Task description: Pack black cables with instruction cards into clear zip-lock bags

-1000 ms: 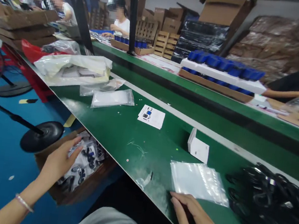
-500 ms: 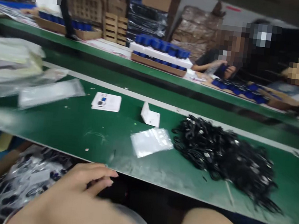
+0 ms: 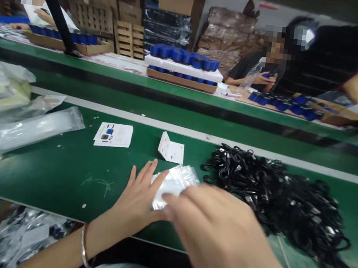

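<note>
A small stack of clear plastic zip bags [image 3: 173, 181] lies on the green work surface in front of me. My left hand [image 3: 141, 190] is open, fingers spread, at the left edge of the bags. My right hand [image 3: 213, 225] hangs over the lower right of the bags, its fingers bent and blurred by motion. Its fingertips are mostly hidden, so whether it touches or grips a bag I cannot tell. Just beyond the bags stands a folded white leaflet [image 3: 173, 151]. Farther left lies a stack of printed leaflets [image 3: 116, 135].
A heap of black cables [image 3: 277, 185] covers the right side. Plastic packaging [image 3: 39, 130] lies at the left. Below the table edge sits a box of bagged items [image 3: 29, 233]. Across the green line are trays of blue items [image 3: 184, 58] and several people [image 3: 266, 77].
Both hands have come to the plastic bags: the left reached forward from the table edge, and the right entered the view. The camera view has shifted slightly.
</note>
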`<state>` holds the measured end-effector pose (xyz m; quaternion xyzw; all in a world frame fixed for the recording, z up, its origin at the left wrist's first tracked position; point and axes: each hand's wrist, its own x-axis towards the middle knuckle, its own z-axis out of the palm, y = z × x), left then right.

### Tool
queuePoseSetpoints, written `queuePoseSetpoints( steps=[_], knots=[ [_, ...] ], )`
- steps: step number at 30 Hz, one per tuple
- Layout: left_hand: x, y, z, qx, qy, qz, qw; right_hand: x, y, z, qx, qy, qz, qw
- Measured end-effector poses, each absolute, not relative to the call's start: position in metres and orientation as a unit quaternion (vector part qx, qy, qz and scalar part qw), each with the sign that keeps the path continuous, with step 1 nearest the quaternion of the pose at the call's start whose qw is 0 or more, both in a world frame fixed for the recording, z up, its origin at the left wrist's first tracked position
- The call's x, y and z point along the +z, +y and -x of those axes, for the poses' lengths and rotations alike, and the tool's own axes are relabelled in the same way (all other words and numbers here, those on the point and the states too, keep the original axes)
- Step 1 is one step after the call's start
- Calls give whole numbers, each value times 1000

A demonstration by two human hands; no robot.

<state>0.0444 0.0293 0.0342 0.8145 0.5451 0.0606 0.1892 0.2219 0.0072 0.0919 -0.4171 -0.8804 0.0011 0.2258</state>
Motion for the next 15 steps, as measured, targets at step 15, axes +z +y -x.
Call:
queuePoseSetpoints(
  steps=[15],
  knots=[
    [43, 57, -9, 116, 559, -765, 299, 18, 6, -234, 19, -841, 509, 184]
  ],
)
